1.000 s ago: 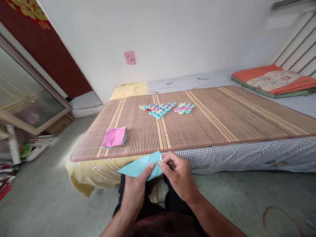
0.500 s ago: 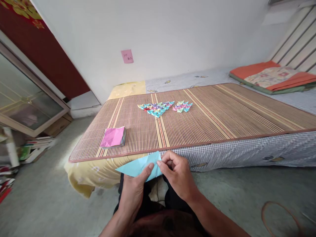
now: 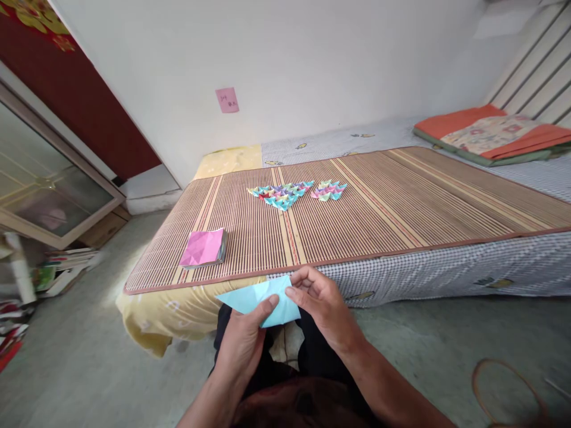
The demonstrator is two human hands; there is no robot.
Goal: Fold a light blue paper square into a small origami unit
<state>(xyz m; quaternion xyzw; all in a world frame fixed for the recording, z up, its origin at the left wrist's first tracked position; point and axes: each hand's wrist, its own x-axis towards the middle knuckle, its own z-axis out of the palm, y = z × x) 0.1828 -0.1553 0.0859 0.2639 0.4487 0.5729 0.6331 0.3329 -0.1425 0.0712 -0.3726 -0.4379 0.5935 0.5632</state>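
A light blue sheet of origami paper [image 3: 250, 297], folded to a point at its left end, is held above my lap, just in front of the bed edge. My left hand [image 3: 247, 333] pinches it from below, thumb on top and fingers hidden underneath. At the paper's right end, my right hand [image 3: 323, 306] has its thumb and curled fingers closed on the edge. On the bamboo mat [image 3: 375, 208] lie a cluster of small folded paper boats [image 3: 283, 195] in several colours and a smaller group of boats [image 3: 329, 190] beside it.
A stack of square paper [image 3: 203, 248], pink on top, lies near the mat's left front corner. Folded orange bedding [image 3: 495, 134] sits at the bed's right. A pink note [image 3: 227, 100] hangs on the wall. A brown loop [image 3: 504, 386] lies on the floor at right.
The blue paper has shifted slightly right and turned, its right edge now flatter and more fully in view. My right fingers have loosened a little at that edge.
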